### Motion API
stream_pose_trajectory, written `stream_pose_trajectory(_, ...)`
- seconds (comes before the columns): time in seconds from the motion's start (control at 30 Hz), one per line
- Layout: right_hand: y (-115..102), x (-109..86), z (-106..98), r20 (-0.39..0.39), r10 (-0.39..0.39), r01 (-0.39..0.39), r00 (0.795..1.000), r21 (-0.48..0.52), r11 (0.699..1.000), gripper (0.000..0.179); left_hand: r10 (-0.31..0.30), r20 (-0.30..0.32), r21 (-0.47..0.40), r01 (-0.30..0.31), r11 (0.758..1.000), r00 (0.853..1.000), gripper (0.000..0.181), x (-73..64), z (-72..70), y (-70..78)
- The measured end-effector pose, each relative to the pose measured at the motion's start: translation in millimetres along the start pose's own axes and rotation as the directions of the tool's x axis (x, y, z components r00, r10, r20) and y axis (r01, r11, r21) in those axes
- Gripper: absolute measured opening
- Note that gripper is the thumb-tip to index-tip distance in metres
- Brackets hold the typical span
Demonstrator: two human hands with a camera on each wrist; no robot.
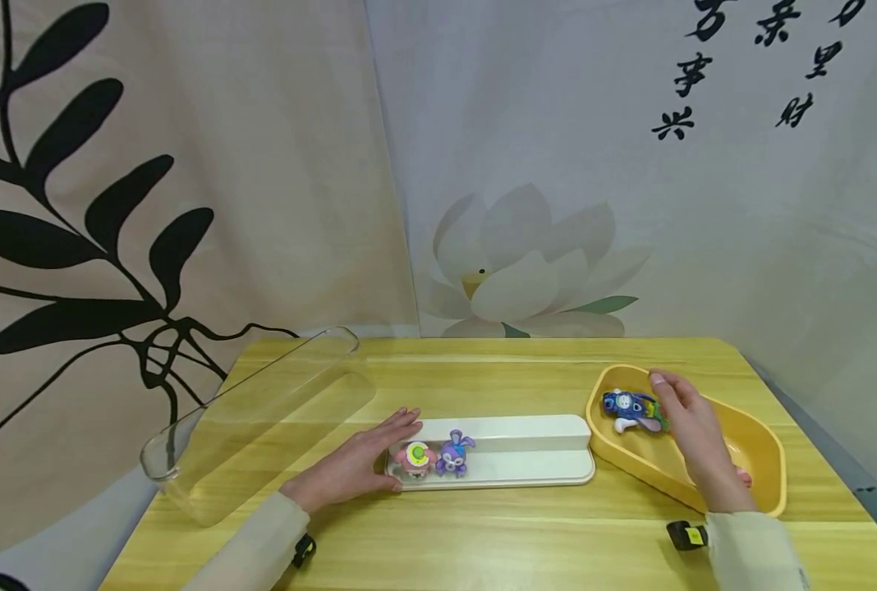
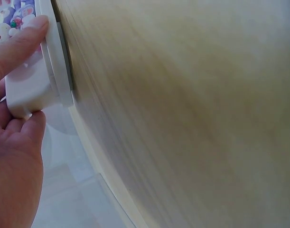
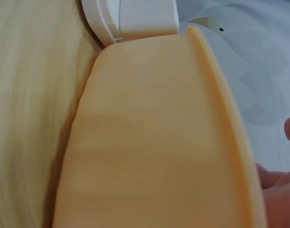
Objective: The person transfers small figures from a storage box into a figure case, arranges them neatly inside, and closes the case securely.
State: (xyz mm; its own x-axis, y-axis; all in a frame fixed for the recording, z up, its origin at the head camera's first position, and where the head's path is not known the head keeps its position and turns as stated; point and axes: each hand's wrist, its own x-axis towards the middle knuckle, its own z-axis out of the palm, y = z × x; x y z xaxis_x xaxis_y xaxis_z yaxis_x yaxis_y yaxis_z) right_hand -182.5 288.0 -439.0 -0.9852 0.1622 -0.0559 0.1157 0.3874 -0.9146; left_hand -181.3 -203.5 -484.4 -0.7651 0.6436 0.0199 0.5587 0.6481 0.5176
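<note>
A long white tray (image 1: 534, 470) with a raised back ledge lies mid-table. My left hand (image 1: 365, 461) grips its left end, thumb on the front rim and fingers around the end and far side; the left wrist view shows the thumb (image 2: 22, 46) over the rim. Beside that hand in the tray sit a pink toy figure (image 1: 416, 460) with a green-and-yellow round piece and a purple long-eared figure (image 1: 453, 454). My right hand (image 1: 693, 431) reaches over the yellow bin (image 1: 767, 443), beside a blue figure (image 1: 628, 406). Nothing shows between its parted thumb and fingers in the right wrist view.
A clear plastic cover (image 1: 261, 427) lies slantwise at the table's left, partly past the edge. The yellow bin touches the tray's right end. Something pink (image 1: 744, 476) lies in the bin, mostly hidden by the right wrist. A printed curtain (image 1: 283, 164) hangs behind the table.
</note>
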Motion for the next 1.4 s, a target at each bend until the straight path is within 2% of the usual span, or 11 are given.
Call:
stream_pose_trajectory(0.17,1,8.4,0,0.072,0.045,-0.040,0.996,-0.063,0.997,0.084,-0.002,-0.002,-0.002,0.002,1.000,1.000,0.096,-0.2,-0.7,0.2)
stream_pose_trajectory(0.3,3,13.1,2,0.155,0.061,-0.041,0.986,-0.129,0.991,0.085,0.000,-0.005,-0.001,0.000,1.000,1.000,0.096,0.0,-0.6,-0.2)
stream_pose_trajectory(0.37,5,14.7,3,0.190,0.054,-0.019,0.980,-0.182,0.983,0.084,0.002,-0.003,0.003,-0.002,1.000,1.000,0.096,0.2,-0.1,-0.7)
stream_pose_trajectory(0.5,8,18.9,4,0.229,-0.008,0.079,0.973,-0.306,0.949,0.079,0.005,-0.008,-0.001,-0.005,1.000,1.000,0.097,0.7,0.1,-1.1)
stream_pose_trajectory(0.6,12,20.5,6,0.225,-0.066,0.153,0.972,-0.395,0.906,0.071,0.001,-0.011,-0.010,-0.001,1.000,1.000,0.096,0.4,-0.1,-1.1)
stream_pose_trajectory(0.73,17,18.5,8,0.211,-0.121,0.206,0.970,-0.449,0.870,0.062,-0.004,-0.004,-0.020,0.004,1.000,1.000,0.096,-0.2,0.8,-1.0)
stream_pose_trajectory(1.03,20,13.7,9,0.232,-0.206,0.293,0.951,-0.454,0.842,0.043,-0.001,-0.009,0.001,0.001,1.000,1.000,0.097,-0.8,0.8,-0.5)
stream_pose_trajectory(1.17,22,9.3,8,0.213,-0.203,0.281,0.956,-0.451,0.847,0.045,-0.002,-0.008,0.006,0.002,1.000,1.000,0.097,-0.9,0.5,-0.4)
stream_pose_trajectory(1.4,21,-1.3,2,0.084,-0.161,0.182,0.983,-0.434,0.882,0.054,0.007,-0.010,0.003,-0.007,1.000,1.000,0.096,-0.9,0.3,-0.1)
